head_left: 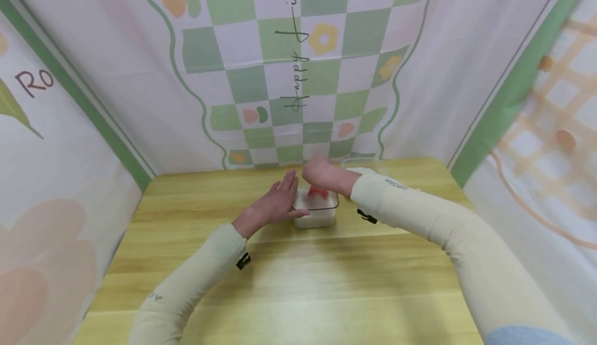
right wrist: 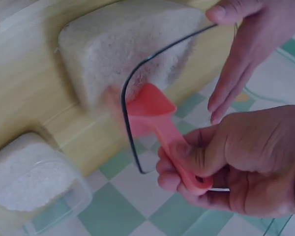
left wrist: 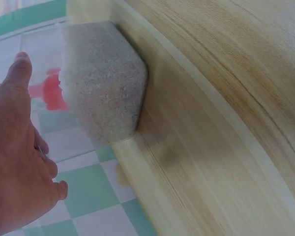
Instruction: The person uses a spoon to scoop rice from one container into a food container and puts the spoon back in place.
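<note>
A clear box with a dark rim (head_left: 315,220) stands on the table, and pale rice-like grains (left wrist: 105,81) fill its lower part. My left hand (head_left: 274,206) rests against the box's left side and near corner, fingers extended and thumb along the front. Over the box, my right hand (head_left: 324,173) holds a pink scoop (right wrist: 152,105) by its handle. In the right wrist view, thumb and fingers curl round that handle. The scoop's bowl is down inside the box at the grains; blur there hides how much it carries.
A second clear container (right wrist: 83,196) with white grains (right wrist: 32,182) stands to the right of the box, partly behind my right forearm in the head view. The wooden table (head_left: 280,293) meets a checkered curtain (head_left: 284,65) at its back edge.
</note>
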A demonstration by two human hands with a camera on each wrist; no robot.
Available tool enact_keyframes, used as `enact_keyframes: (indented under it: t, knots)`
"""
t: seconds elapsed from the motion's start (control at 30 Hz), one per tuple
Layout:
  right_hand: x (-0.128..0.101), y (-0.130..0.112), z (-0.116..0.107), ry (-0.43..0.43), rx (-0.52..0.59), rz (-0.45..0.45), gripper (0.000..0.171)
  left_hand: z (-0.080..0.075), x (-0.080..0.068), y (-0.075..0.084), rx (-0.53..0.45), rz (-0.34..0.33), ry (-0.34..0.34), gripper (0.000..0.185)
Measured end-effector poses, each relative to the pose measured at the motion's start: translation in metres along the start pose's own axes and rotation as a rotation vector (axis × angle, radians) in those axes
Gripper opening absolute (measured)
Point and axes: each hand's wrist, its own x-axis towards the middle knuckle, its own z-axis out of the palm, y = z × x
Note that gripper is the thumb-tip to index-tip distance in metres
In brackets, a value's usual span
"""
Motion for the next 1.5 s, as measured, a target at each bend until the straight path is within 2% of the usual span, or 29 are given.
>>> enact_keyframes:
  t: [0.07,0.17,0.3,0.43,0.5,0.57,0.67,0.8,0.9,1.13,1.33,1.5]
  knots:
    - [-0.003,0.007,0.000,0.004,0.051,-0.027,0.010,0.000,0.000,0.001,-0.007,-0.005,-0.004,0.103]
    - [-0.005,0.015,0.001,-0.040,0.104,-0.052,0.016,-0.001,0.000,0.001,-0.010,-0.010,-0.009,0.104]
    - [-0.001,0.022,0.003,-0.203,0.113,-0.079,0.029,0.000,0.001,0.002,0.006,-0.013,-0.018,0.104]
    - [0.007,0.029,0.006,-0.364,0.062,-0.178,0.035,0.000,0.001,0.003,0.006,-0.017,-0.014,0.104]
    - [0.009,0.035,0.009,-0.401,0.132,-0.205,0.033,0.000,0.001,0.003,0.002,-0.016,-0.009,0.104]
    - [0.008,0.041,0.014,-0.425,0.257,-0.213,0.032,0.000,0.000,0.004,0.000,-0.014,-0.007,0.104]
    - [0.004,0.050,0.021,-0.431,0.478,-0.207,0.034,-0.001,0.000,0.004,0.009,-0.013,-0.006,0.104]
    - [-0.003,0.057,0.027,-0.429,0.682,-0.233,0.033,-0.001,0.000,0.004,0.021,-0.020,-0.010,0.104]
    - [-0.007,0.060,0.032,-0.443,0.821,-0.222,0.033,-0.001,0.000,0.004,0.019,-0.018,-0.009,0.105]
    - [-0.015,0.065,0.042,-0.440,1.013,-0.155,0.030,-0.002,-0.001,0.004,0.021,-0.006,0.011,0.104]
    - [-0.025,0.069,0.056,-0.429,1.143,-0.152,0.027,-0.002,-0.002,0.004,0.011,-0.005,-0.004,0.105]
    - [-0.033,0.072,0.069,-0.416,1.252,-0.157,0.018,-0.002,-0.003,0.005,0.004,-0.006,-0.017,0.104]
